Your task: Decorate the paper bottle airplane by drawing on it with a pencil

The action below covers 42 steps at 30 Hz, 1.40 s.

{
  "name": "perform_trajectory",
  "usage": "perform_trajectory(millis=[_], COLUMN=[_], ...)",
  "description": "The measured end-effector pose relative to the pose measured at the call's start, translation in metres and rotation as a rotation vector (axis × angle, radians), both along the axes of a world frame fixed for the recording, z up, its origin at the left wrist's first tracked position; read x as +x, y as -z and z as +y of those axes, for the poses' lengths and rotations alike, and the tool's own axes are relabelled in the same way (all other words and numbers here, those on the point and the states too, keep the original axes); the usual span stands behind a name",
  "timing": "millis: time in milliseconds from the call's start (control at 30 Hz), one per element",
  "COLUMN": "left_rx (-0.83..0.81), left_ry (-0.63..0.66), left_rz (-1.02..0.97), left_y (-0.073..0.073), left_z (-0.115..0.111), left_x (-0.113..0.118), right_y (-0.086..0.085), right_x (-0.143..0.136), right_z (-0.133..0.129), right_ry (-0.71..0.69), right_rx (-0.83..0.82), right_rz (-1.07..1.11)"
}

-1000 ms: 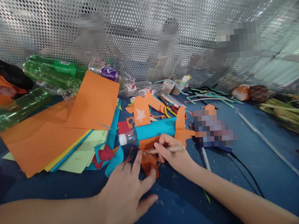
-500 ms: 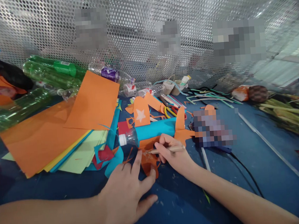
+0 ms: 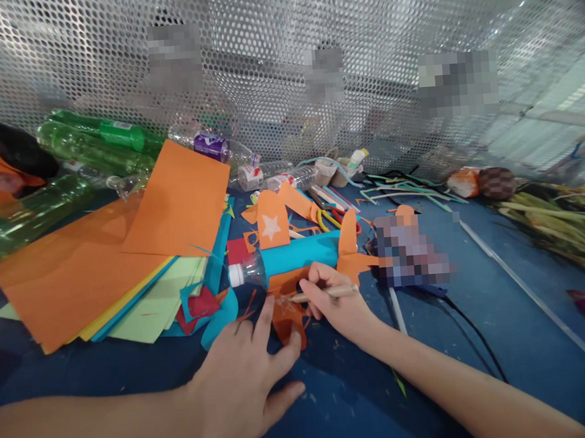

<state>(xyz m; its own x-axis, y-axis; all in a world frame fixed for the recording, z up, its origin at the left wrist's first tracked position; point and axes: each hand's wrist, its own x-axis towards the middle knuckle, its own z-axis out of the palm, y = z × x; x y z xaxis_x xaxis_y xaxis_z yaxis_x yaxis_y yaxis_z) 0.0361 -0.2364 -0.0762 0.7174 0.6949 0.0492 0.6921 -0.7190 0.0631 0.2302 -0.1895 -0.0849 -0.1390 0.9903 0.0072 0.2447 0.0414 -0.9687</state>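
A plastic bottle [image 3: 302, 253] wrapped in blue paper lies on its side, its white cap [image 3: 236, 275] facing left. Orange paper fins [image 3: 348, 238] stick out at its right end. The upper orange wing [image 3: 272, 207] carries a filled white star. On the lower orange wing [image 3: 286, 331] a star is drawn in pale lines. My right hand [image 3: 336, 309] grips a beige pen [image 3: 346, 290], its tip at that star. My left hand [image 3: 243, 376] has its fingers spread, index and middle fingertips resting on the lower wing's left edge and surface.
Stacked coloured sheets [image 3: 76, 274] and paper scraps [image 3: 203, 302] lie left of the bottle. Green bottles [image 3: 91, 143] and clear bottles stand behind. Scissors [image 3: 328, 220] lie beyond the blue bottle. A blurred-out object [image 3: 415, 254] with a black cable [image 3: 476, 339] sits right, near straws [image 3: 405, 190].
The whole view has shifted slightly, with things appearing a little further left. Both hands keep nearly the same pose over the lower wing, the pen still at the star.
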Motion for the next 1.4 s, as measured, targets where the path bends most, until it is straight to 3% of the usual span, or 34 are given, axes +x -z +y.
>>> perform_trajectory(millis=[400, 733, 1100, 1400], left_rx=[0.008, 0.006, 0.007, 0.013], left_ry=[-0.003, -0.006, 0.008, -0.006], left_rz=[0.02, 0.01, 0.001, -0.007], left_y=[0.0, 0.0, -0.002, 0.0], left_z=[-0.001, 0.0, 0.0, -0.001], left_x=[0.0, 0.001, 0.0, 0.0], right_y=[-0.012, -0.013, -0.007, -0.003], right_x=[0.003, 0.002, -0.003, -0.001], right_z=[-0.001, -0.004, -0.004, -0.003], right_ry=[-0.018, -0.075, 0.007, -0.014], right_rx=[-0.061, -0.023, -0.005, 0.011], right_rz=[0.244, 0.101, -0.032, -0.067])
